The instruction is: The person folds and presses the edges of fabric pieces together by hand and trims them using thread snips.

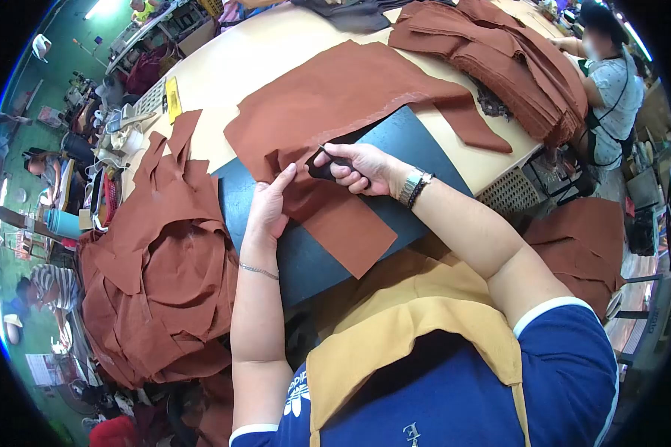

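A large rust-brown fabric piece lies over a dark board on the pale table, and a strip of it hangs toward my apron. My left hand is closed on the bunched edge of this fabric, thumb on top. Just to its right, my right hand is wrapped round a small black-handled tool close to the fabric. The tool's tip is too small to make out. Both hands are over the board, a short way apart.
Rust-brown fabric heaps stand at the left and back right. More brown fabric hangs at the right, beyond a plastic basket. A yellow packet lies back left. A person is at the far right.
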`<action>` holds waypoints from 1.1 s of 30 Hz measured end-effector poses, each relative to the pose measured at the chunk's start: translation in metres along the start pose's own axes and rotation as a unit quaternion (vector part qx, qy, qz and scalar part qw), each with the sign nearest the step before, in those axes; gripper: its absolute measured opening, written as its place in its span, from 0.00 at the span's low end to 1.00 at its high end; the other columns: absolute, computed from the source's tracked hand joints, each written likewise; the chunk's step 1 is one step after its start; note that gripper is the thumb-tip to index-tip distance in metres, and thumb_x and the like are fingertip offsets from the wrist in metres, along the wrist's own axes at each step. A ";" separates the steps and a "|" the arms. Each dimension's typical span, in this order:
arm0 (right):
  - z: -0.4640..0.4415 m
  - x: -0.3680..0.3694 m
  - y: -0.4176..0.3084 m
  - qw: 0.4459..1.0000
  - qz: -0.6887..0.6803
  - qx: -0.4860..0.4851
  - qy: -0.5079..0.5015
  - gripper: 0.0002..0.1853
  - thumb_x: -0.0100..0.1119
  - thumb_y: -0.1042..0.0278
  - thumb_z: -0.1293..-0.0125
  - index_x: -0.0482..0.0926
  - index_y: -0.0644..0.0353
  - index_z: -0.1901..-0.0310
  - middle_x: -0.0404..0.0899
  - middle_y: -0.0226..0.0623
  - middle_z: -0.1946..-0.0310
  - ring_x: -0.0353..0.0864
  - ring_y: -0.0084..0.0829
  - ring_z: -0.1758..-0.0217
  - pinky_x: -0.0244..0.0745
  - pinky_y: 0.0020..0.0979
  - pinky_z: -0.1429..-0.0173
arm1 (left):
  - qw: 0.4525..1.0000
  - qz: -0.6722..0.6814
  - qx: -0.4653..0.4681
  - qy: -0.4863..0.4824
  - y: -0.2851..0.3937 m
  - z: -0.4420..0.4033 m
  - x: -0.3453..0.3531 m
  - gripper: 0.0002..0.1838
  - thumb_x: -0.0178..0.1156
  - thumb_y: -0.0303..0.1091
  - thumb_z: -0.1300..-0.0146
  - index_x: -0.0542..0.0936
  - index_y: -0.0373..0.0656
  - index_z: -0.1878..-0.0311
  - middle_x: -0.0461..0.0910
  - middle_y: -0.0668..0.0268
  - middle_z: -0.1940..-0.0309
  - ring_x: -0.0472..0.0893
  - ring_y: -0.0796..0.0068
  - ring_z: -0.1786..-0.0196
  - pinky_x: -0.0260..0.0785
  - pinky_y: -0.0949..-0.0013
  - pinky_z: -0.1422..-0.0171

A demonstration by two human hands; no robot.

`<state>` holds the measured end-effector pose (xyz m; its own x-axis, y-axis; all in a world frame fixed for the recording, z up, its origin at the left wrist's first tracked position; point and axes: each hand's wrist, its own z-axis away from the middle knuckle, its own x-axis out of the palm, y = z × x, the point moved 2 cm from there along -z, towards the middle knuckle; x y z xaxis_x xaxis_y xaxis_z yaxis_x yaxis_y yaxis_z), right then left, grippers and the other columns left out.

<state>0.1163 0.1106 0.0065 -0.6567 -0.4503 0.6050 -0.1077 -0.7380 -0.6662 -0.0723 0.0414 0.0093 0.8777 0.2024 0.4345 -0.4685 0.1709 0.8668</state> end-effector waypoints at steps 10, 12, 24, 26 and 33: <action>0.001 0.003 -0.001 1.000 0.016 0.010 -0.009 0.19 0.45 0.49 0.21 0.75 0.56 0.49 0.62 0.19 0.77 0.52 0.10 0.83 0.49 0.13 0.84 | 1.000 0.011 0.017 0.004 -0.001 -0.002 0.002 0.14 0.63 0.31 0.31 0.79 0.36 0.45 0.85 0.60 0.53 0.86 0.69 0.52 0.82 0.65 0.48; -0.001 0.001 0.001 1.000 0.009 -0.002 -0.009 0.19 0.45 0.49 0.21 0.75 0.56 0.49 0.63 0.19 0.77 0.52 0.10 0.83 0.49 0.13 0.84 | 1.000 0.007 0.008 0.004 -0.001 0.000 0.001 0.14 0.63 0.31 0.31 0.79 0.36 0.45 0.85 0.60 0.53 0.86 0.69 0.52 0.82 0.65 0.47; 0.008 0.004 0.001 0.999 0.041 -0.006 -0.011 0.17 0.45 0.51 0.20 0.75 0.56 0.51 0.63 0.19 0.76 0.55 0.11 0.80 0.50 0.13 0.82 | 1.000 -0.009 -0.003 -0.009 0.000 0.001 0.000 0.14 0.62 0.31 0.30 0.79 0.38 0.44 0.85 0.62 0.54 0.85 0.71 0.52 0.80 0.65 0.46; 0.009 0.006 0.002 0.998 0.059 -0.004 0.006 0.19 0.43 0.49 0.20 0.75 0.55 0.50 0.62 0.20 0.77 0.52 0.11 0.82 0.48 0.14 0.84 | 1.000 -0.010 -0.002 -0.012 -0.001 -0.001 -0.002 0.14 0.62 0.31 0.30 0.79 0.39 0.45 0.85 0.63 0.53 0.85 0.71 0.51 0.80 0.66 0.46; 0.010 0.007 0.001 0.999 0.052 0.007 0.003 0.20 0.44 0.47 0.22 0.75 0.56 0.49 0.63 0.20 0.76 0.53 0.11 0.82 0.49 0.13 0.83 | 0.999 -0.004 0.036 -0.002 -0.007 -0.003 0.000 0.16 0.61 0.30 0.30 0.77 0.40 0.41 0.85 0.63 0.51 0.85 0.70 0.49 0.80 0.65 0.44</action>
<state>0.1189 0.1014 0.0145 -0.6680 -0.5224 0.5300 -0.0282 -0.6938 -0.7196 -0.0694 0.0429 0.0026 0.8817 0.1973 0.4285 -0.4532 0.1020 0.8856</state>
